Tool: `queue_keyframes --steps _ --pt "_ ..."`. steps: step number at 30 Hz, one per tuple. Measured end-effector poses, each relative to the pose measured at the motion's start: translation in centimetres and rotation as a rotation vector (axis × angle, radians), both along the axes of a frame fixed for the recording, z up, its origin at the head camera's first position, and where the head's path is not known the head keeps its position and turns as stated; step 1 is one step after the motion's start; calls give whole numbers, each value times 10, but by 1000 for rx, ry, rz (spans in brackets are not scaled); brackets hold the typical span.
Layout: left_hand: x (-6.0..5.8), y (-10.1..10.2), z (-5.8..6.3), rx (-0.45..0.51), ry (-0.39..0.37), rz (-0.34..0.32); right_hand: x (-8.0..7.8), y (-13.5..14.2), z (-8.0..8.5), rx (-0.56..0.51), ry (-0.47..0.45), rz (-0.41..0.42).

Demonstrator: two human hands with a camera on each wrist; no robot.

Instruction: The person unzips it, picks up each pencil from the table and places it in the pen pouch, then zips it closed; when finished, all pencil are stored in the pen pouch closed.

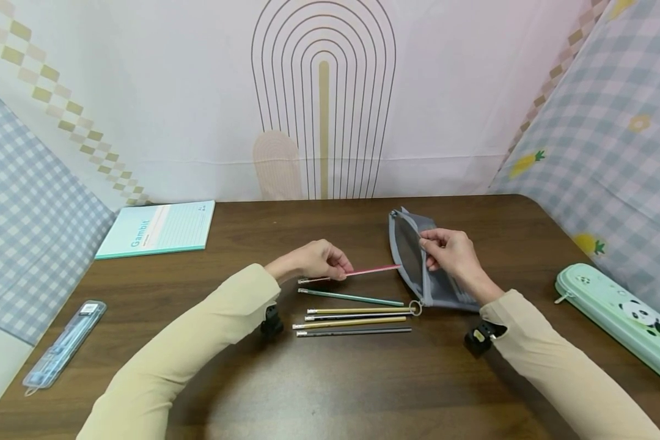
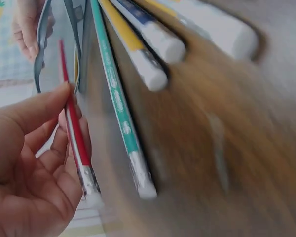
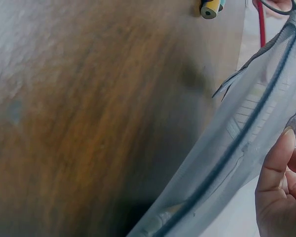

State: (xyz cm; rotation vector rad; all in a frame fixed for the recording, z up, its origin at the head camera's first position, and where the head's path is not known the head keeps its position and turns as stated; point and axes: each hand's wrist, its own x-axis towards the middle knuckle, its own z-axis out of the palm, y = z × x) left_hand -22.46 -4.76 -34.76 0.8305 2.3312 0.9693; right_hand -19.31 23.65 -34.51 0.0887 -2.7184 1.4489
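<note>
My left hand [image 1: 321, 260] pinches a red pencil [image 1: 371, 269] between thumb and fingers, its white eraser end toward me in the left wrist view. The pencil's far tip is at the mouth of a grey mesh zip pouch [image 1: 444, 290]. With thumb and fingers, my right hand [image 1: 452, 252] grips the pouch's near-right rim and holds the mouth apart. Something is visible through the mesh in the right wrist view, too blurred to name. Below my left hand a teal pencil [image 1: 352, 297] lies on the table, and several yellow and dark pencils [image 1: 357, 321] lie beside it.
A light-green panda pencil case [image 1: 618, 311] lies at the right edge of the brown wooden table [image 1: 330, 385]. At the back left is a notebook [image 1: 165, 229], and a clear blue plastic case [image 1: 66, 343] lies in front of it. Patterned cloth hangs behind and at both sides.
</note>
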Motion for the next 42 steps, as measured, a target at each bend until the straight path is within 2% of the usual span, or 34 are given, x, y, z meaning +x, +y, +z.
queue_keyframes --steps 2,7,9,15,19,23,27,33,42 --pt "0 5 -1 42 -74 59 0 0 0 -4 0 1" --pt "0 25 -5 190 -384 228 -1 -2 0 -5 -5 3" --pt "0 34 -6 254 -481 270 0 -2 0 -6 -5 3" --pt "-2 58 -8 410 -670 361 0 -3 0 -16 -4 4" --pt "-4 73 -8 496 -765 437 0 -3 -1 -17 -2 6" --pt "-5 84 -9 554 -838 491 0 -4 -1 -11 2 8" --pt "-5 94 -8 601 -880 512 0 -4 -1 -3 -2 4" --pt "-3 108 -7 639 -864 566 -1 -5 0 1 -10 8" --pt "4 125 -8 618 -842 619 -1 -7 0 7 -21 6"
